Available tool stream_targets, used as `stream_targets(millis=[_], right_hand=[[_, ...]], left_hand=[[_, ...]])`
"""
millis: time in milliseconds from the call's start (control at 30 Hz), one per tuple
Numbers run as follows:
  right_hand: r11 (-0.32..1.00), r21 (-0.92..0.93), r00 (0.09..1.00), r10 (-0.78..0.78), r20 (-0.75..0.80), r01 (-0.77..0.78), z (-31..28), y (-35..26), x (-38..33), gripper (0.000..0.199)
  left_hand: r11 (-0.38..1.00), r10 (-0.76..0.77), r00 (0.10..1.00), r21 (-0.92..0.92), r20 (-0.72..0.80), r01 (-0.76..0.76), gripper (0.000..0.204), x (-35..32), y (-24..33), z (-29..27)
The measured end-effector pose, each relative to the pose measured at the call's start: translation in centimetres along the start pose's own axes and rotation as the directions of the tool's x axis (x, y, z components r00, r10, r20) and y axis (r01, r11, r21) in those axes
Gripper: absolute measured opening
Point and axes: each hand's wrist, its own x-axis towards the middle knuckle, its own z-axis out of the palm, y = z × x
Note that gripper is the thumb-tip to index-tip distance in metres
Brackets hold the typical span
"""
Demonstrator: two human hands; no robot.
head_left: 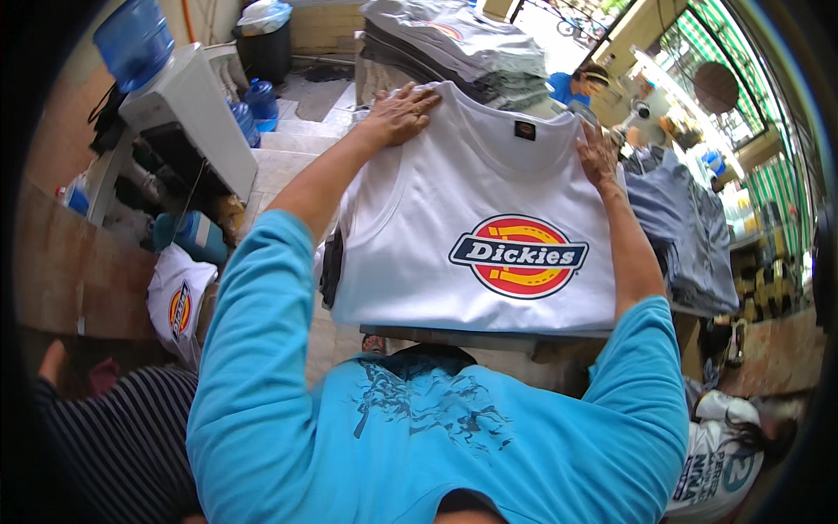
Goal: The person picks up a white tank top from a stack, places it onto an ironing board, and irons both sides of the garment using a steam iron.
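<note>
A white sleeveless shirt (410,253) lies flat in front of me, printed with a red, yellow and dark blue emblem and with a small black label inside its neck. My left hand (400,113) rests on its far left shoulder, palm down with the fingers stretched out. On the far right shoulder strap lies my right hand (598,155), its fingers extended against the cloth. Darker fabric shows beneath the shirt's left edge. What lies under the rest of it is hidden.
Beyond the shirt stands a stack of grey and white garments (471,52). Folded grey-blue garments (685,223) are piled at right. A white water dispenser (192,118) with a blue jug (133,44) stands at left. People sit close on both sides; another person (576,86) is farther back.
</note>
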Motion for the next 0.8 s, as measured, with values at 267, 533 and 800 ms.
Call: stream_targets(millis=[267, 533, 800], right_hand=[[0.979, 0.11, 0.977, -0.185, 0.103, 0.173, 2.9, 3.5, 3.4, 0.055], [0.824, 0.047, 0.824, -0.561, -0.078, 0.565, -10.8, -3.6, -10.3, 0.054], [0.851, -0.208, 0.876, -0.463, 0.134, 0.481, -6.1, -0.3, -15.2, 0.048]], left_hand=[[0.951, -0.309, 0.931, -0.076, -0.194, 0.299, 0.053, -11.5, -2.7, -0.4], [0.073, -0.984, 0.163, -0.684, 0.068, 0.725, 0.045, -59.9, 19.9, 19.8], [-0.803, -0.278, -0.528, 0.107, 0.802, 0.586, 0.047, -82.4, 66.8, 26.7]])
